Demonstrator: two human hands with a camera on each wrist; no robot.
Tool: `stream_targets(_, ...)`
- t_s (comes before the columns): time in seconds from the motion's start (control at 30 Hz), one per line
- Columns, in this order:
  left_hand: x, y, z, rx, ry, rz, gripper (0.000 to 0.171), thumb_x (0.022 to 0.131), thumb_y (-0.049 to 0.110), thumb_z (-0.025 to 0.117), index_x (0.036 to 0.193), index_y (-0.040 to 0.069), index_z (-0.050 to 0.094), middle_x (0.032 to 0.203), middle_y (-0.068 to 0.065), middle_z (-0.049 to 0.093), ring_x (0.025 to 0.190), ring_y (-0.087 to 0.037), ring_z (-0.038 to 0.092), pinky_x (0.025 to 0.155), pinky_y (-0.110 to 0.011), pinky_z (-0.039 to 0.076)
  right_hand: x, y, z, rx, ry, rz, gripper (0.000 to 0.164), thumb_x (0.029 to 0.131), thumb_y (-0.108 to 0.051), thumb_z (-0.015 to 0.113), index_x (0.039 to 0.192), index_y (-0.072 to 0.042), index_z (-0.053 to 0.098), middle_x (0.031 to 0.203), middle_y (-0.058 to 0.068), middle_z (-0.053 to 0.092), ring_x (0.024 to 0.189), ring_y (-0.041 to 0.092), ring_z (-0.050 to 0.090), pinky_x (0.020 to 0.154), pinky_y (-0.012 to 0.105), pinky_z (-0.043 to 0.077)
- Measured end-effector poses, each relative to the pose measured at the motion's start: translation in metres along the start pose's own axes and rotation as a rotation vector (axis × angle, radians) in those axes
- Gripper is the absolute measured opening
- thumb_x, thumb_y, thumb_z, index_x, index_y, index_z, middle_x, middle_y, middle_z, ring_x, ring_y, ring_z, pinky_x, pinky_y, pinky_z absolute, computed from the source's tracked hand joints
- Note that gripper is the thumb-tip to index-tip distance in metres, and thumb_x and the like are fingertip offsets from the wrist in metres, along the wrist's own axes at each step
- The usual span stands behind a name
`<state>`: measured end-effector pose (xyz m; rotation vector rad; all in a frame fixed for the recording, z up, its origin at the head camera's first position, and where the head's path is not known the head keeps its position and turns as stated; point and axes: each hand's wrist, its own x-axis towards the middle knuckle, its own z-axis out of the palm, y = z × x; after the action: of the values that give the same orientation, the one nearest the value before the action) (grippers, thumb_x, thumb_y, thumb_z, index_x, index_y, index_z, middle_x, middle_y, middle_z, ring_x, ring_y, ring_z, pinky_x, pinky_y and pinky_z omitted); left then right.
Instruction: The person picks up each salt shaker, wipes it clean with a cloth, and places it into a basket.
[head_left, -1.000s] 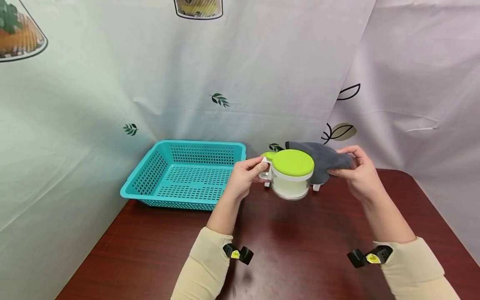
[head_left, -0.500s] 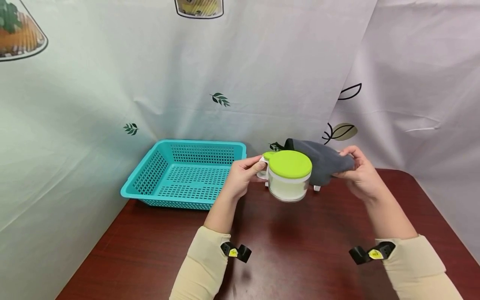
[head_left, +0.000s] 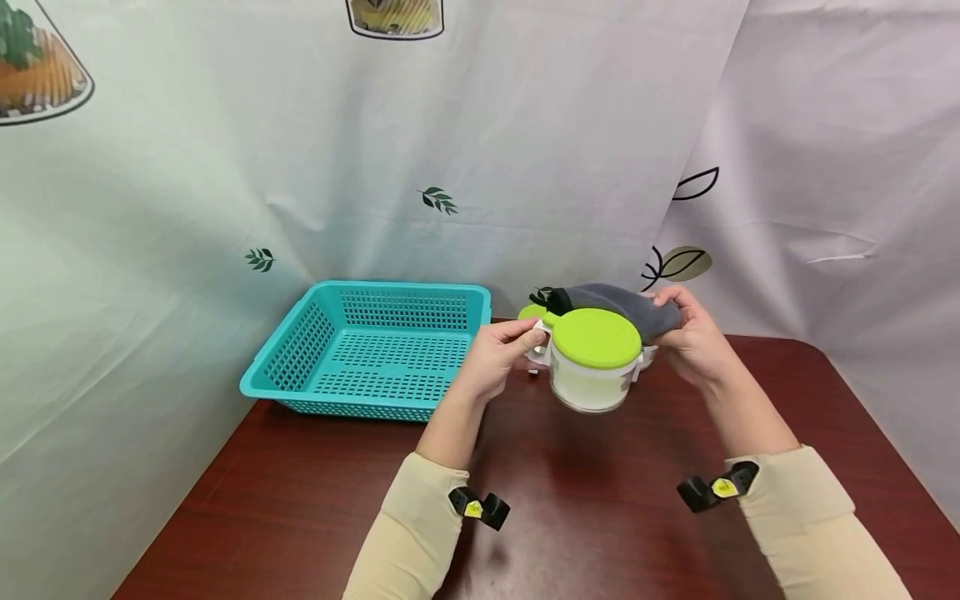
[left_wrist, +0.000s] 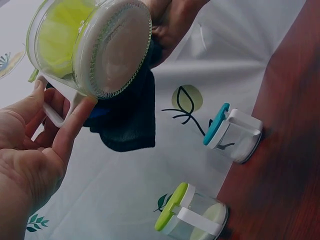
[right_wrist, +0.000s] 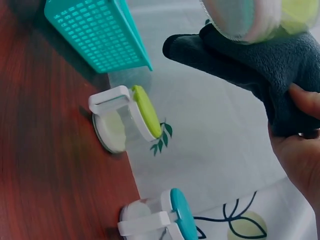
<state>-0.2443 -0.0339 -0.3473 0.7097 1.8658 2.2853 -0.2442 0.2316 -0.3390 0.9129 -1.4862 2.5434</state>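
A clear glass seasoning jar (head_left: 596, 358) with a lime-green lid and pale contents is held up above the table, slightly tilted. My left hand (head_left: 491, 362) grips its white handle, as the left wrist view (left_wrist: 30, 150) also shows. In my right hand (head_left: 693, 342) is a bunched dark grey cloth (head_left: 618, 302), pinched between thumb and fingers. The cloth lies against the far side of the jar, and one loose end (left_wrist: 132, 127) hangs below it in the left wrist view. The jar's ribbed base (left_wrist: 122, 47) faces that camera.
Behind the held jar, a second green-lidded jar (right_wrist: 125, 120) and a teal-lidded jar (right_wrist: 160, 217) stand on the dark red table (head_left: 315, 500). A turquoise perforated basket (head_left: 360, 410) sits at the back left. A printed white curtain (head_left: 525, 167) closes off the back.
The held jar has shifted a little right and down. My right hand and the cloth have moved left behind it, and a green lid behind shows again.
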Motion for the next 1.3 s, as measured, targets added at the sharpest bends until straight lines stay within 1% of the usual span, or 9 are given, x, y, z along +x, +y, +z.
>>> stream_targets(0.1,0.000,-0.002,-0.001,-0.001,-0.008,0.003,0.032,0.091,-0.004,0.053,0.121,-0.014,0.052,0.096,-0.010,0.063,0.082,-0.011,0.062,0.069,-0.043,0.053,0.003,0.004,0.001,-0.016,0.009,0.013,0.058,0.061,0.038,0.027,0.090,-0.006,0.052,0.105,0.009,0.057,0.095,0.018,0.054,0.071,0.022,0.051)
stream_targets(0.2,0.000,-0.003,-0.003,-0.012,-0.016,0.004,0.032,0.091,-0.004,0.052,0.122,-0.015,0.051,0.098,-0.012,0.063,0.082,-0.012,0.063,0.070,-0.044,0.053,0.003,0.005,-0.001,-0.005,-0.014,0.019,0.058,0.062,0.039,0.027,0.090,-0.006,0.052,0.105,0.009,0.057,0.095,0.019,0.054,0.072,0.022,0.051)
stream_targets(0.37,-0.001,-0.002,-0.008,-0.039,0.026,-0.011,0.032,0.091,-0.007,0.051,0.122,-0.015,0.051,0.099,-0.013,0.063,0.080,-0.012,0.063,0.067,-0.041,0.054,0.001,0.004,-0.009,0.074,-0.110,0.026,0.054,0.066,0.038,0.030,0.089,-0.006,0.051,0.107,0.012,0.058,0.093,0.021,0.057,0.070,0.025,0.051)
stream_targets(0.47,-0.001,-0.001,-0.008,-0.037,0.022,-0.014,0.032,0.091,-0.008,0.050,0.122,-0.016,0.050,0.100,-0.015,0.063,0.080,-0.011,0.063,0.067,-0.041,0.054,0.000,0.004,-0.012,0.089,-0.149,0.026,0.053,0.068,0.038,0.032,0.090,-0.006,0.050,0.108,0.013,0.058,0.093,0.022,0.057,0.070,0.025,0.051)
stream_targets(0.67,-0.001,-0.002,-0.003,-0.022,-0.016,-0.010,0.031,0.092,-0.006,0.050,0.121,-0.016,0.050,0.096,-0.008,0.063,0.080,-0.010,0.063,0.070,-0.042,0.054,0.004,0.011,-0.009,0.083,-0.124,0.014,0.056,0.065,0.038,0.025,0.088,-0.005,0.051,0.108,0.012,0.057,0.095,0.020,0.056,0.074,0.023,0.049)
stream_targets(0.83,0.000,-0.003,-0.001,-0.028,-0.042,0.006,0.032,0.092,-0.006,0.049,0.123,-0.016,0.049,0.093,-0.002,0.062,0.082,-0.009,0.061,0.070,-0.042,0.054,0.007,0.015,-0.004,0.092,-0.117,0.010,0.057,0.064,0.038,0.024,0.089,-0.005,0.051,0.106,0.011,0.057,0.094,0.020,0.055,0.074,0.022,0.049)
stream_targets(1.0,-0.001,-0.003,-0.005,-0.052,-0.021,0.002,0.032,0.092,-0.008,0.049,0.122,-0.018,0.048,0.090,-0.002,0.063,0.079,-0.010,0.063,0.067,-0.040,0.054,0.006,0.012,-0.006,0.072,-0.137,0.015,0.057,0.066,0.038,0.023,0.087,-0.007,0.052,0.106,0.011,0.057,0.094,0.019,0.055,0.073,0.022,0.049)
stream_targets(1.2,-0.002,-0.002,-0.009,-0.060,-0.004,-0.006,0.032,0.091,-0.007,0.050,0.122,-0.018,0.048,0.091,-0.003,0.064,0.078,-0.011,0.063,0.067,-0.040,0.054,0.004,0.009,-0.010,0.097,-0.158,-0.002,0.050,0.069,0.038,0.032,0.089,-0.004,0.052,0.109,0.013,0.057,0.093,0.021,0.057,0.072,0.023,0.050)
stream_targets(1.3,-0.002,-0.004,-0.008,-0.046,-0.010,-0.014,0.032,0.091,-0.007,0.050,0.121,-0.017,0.049,0.090,-0.002,0.063,0.079,-0.010,0.063,0.069,-0.041,0.054,0.004,0.011,-0.006,0.076,-0.131,0.000,0.055,0.066,0.038,0.026,0.089,-0.005,0.052,0.107,0.013,0.057,0.094,0.020,0.057,0.071,0.022,0.050)
